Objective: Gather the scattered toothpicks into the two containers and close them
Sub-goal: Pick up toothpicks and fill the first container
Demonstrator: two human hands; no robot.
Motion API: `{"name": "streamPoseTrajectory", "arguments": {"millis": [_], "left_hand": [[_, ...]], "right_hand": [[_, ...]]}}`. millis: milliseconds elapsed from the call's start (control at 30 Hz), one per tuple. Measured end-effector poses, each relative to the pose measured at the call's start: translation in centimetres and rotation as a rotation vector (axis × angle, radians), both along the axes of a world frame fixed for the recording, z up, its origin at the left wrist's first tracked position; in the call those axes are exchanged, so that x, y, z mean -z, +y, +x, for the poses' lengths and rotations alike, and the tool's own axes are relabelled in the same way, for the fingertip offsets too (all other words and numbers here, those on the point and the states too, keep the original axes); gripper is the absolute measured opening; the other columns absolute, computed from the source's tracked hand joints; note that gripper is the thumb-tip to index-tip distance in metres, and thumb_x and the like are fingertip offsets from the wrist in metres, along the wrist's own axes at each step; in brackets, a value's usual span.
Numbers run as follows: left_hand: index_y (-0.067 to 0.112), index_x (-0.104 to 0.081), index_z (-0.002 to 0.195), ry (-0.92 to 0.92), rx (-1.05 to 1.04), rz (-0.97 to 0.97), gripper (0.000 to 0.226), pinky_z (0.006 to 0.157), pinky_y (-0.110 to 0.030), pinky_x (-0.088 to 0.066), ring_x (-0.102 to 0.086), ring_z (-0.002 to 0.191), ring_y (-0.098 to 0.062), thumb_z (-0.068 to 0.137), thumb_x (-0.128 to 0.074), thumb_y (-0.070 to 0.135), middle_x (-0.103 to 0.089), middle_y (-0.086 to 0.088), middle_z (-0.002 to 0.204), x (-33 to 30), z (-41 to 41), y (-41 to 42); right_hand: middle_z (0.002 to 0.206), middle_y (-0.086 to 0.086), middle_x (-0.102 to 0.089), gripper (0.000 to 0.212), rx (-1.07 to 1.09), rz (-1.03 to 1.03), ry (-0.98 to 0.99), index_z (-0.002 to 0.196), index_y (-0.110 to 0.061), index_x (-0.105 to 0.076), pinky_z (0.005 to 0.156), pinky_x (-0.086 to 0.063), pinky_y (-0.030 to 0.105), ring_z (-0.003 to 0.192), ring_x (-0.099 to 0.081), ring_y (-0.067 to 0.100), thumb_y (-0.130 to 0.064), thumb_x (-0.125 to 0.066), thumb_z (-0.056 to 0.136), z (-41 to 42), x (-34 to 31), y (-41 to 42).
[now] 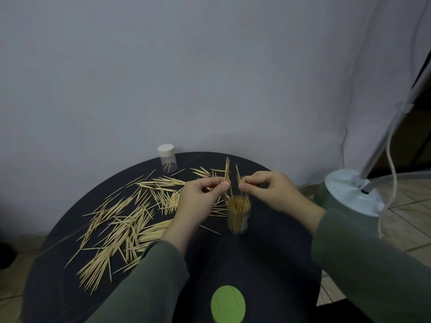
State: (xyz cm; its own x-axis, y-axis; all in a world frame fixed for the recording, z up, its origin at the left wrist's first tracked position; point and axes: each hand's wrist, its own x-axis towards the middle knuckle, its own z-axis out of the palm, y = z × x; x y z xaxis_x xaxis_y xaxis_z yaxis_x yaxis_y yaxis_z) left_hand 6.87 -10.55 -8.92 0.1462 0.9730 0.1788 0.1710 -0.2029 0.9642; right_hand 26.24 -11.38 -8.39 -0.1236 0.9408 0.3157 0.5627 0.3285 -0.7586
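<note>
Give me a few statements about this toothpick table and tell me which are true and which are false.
1. Both hands hold toothpicks above the open jar. True: the left hand and the right hand each pinch a few.
2. The open jar is nearly empty. False: it is packed with toothpicks.
3. The capped jar stands at the far edge of the table. True.
4. Most loose toothpicks lie right of the open jar. False: they lie to its left.
5. The green lid sits on the open jar. False: it lies at the near edge.
</note>
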Motion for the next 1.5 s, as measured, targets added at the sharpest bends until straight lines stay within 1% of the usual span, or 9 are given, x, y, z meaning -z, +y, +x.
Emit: {"name": "streamPoseTrajectory", "arguments": {"millis": [200, 333, 433, 667, 967, 1067, 1267, 1400, 1500], "left_hand": [[0.018, -0.074, 0.106, -0.124, 0.007, -0.037, 0.021, 0.079, -0.017, -0.048, -0.065, 0.099, -0.004, 0.086, -0.070, 0.021, -0.074, 0.007, 0.100, 0.2, 0.4, 0.0], [0.018, -0.074, 0.106, -0.255, 0.008, -0.113, 0.019, 0.072, -0.017, -0.043, -0.063, 0.085, 0.012, 0.088, -0.068, 0.020, -0.073, 0.015, 0.091, 0.3, 1.5, -0.4], [0.022, -0.074, 0.102, -0.262, 0.010, -0.140, 0.015, 0.081, -0.022, -0.043, -0.061, 0.098, 0.005, 0.088, -0.067, 0.020, -0.073, 0.014, 0.098, 1.0, 1.8, -0.5], [0.028, -0.073, 0.092, -0.195, 0.029, -0.183, 0.013, 0.071, -0.012, -0.045, -0.064, 0.094, 0.000, 0.088, -0.069, 0.017, -0.073, 0.010, 0.095, 2.5, 2.2, -0.9], [0.027, -0.078, 0.090, 0.030, 0.057, -0.091, 0.010, 0.089, -0.034, -0.052, -0.063, 0.100, -0.013, 0.081, -0.076, 0.029, -0.069, 0.002, 0.101, 2.7, 1.3, -0.3], [0.034, -0.073, 0.088, 0.195, 0.064, -0.032, 0.009, 0.078, -0.021, -0.047, -0.059, 0.099, -0.008, 0.081, -0.076, 0.029, -0.066, 0.007, 0.103, 1.9, 1.0, 0.0], [0.030, -0.068, 0.116, 0.353, 0.075, 0.064, 0.033, 0.069, -0.004, -0.038, -0.057, 0.096, 0.001, 0.084, -0.074, 0.024, -0.065, 0.010, 0.100, 0.8, 0.6, 0.0], [0.033, -0.061, 0.125, 0.336, 0.132, 0.096, 0.040, 0.068, -0.009, -0.037, -0.052, 0.071, 0.009, 0.087, -0.071, 0.023, -0.062, 0.014, 0.089, 0.3, 0.6, -0.4], [0.032, -0.067, 0.118, 0.367, 0.083, 0.192, 0.028, 0.068, -0.005, -0.038, -0.052, 0.075, 0.009, 0.090, -0.066, 0.028, -0.063, 0.018, 0.089, 0.2, 0.7, -0.7]], "right_hand": [[0.086, -0.013, -0.070, 0.019, 0.018, -0.011, 0.124, 0.104, -0.018, -0.075, 0.081, -0.048, 0.015, 0.089, -0.064, 0.000, -0.025, -0.068, 0.088, 0.0, 0.3, 0.2], [0.100, -0.007, -0.073, 0.027, -0.002, -0.075, 0.202, 0.111, -0.015, -0.073, 0.091, -0.050, 0.025, 0.101, -0.065, 0.006, -0.025, -0.069, 0.087, -0.1, 0.8, 0.4], [0.103, -0.004, -0.074, 0.027, -0.018, -0.139, 0.280, 0.111, -0.014, -0.073, 0.088, -0.050, 0.020, 0.102, -0.066, 0.005, -0.024, -0.070, 0.086, -0.1, 1.2, 0.4], [0.099, -0.008, -0.072, 0.018, -0.030, -0.187, 0.346, 0.102, -0.017, -0.074, 0.088, -0.047, 0.018, 0.105, -0.063, 0.007, -0.022, -0.068, 0.086, 0.3, 1.4, 0.3], [0.095, -0.009, -0.071, 0.021, -0.037, -0.219, 0.160, 0.102, -0.017, -0.075, 0.086, -0.051, 0.022, 0.097, -0.065, 0.006, -0.024, -0.074, 0.082, 0.4, 1.7, 0.5], [0.093, -0.011, -0.070, 0.026, -0.050, -0.245, 0.080, 0.105, -0.016, -0.075, 0.081, -0.048, 0.019, 0.095, -0.064, 0.005, -0.026, -0.076, 0.080, 0.7, 1.4, 0.4], [0.087, -0.011, -0.073, 0.022, -0.057, -0.251, 0.043, 0.100, -0.022, -0.076, 0.077, -0.047, 0.014, 0.087, -0.065, -0.003, -0.027, -0.078, 0.079, 0.6, 1.0, 0.1], [0.087, -0.010, -0.075, 0.016, -0.049, -0.235, 0.001, 0.096, -0.028, -0.076, 0.082, -0.052, 0.022, 0.087, -0.067, -0.001, -0.029, -0.076, 0.080, 0.6, 0.8, 0.0], [0.086, -0.010, -0.075, 0.014, -0.047, -0.234, -0.028, 0.095, -0.031, -0.076, 0.081, -0.053, 0.026, 0.087, -0.067, 0.005, -0.028, -0.076, 0.081, 0.5, 0.6, -0.1]]}}
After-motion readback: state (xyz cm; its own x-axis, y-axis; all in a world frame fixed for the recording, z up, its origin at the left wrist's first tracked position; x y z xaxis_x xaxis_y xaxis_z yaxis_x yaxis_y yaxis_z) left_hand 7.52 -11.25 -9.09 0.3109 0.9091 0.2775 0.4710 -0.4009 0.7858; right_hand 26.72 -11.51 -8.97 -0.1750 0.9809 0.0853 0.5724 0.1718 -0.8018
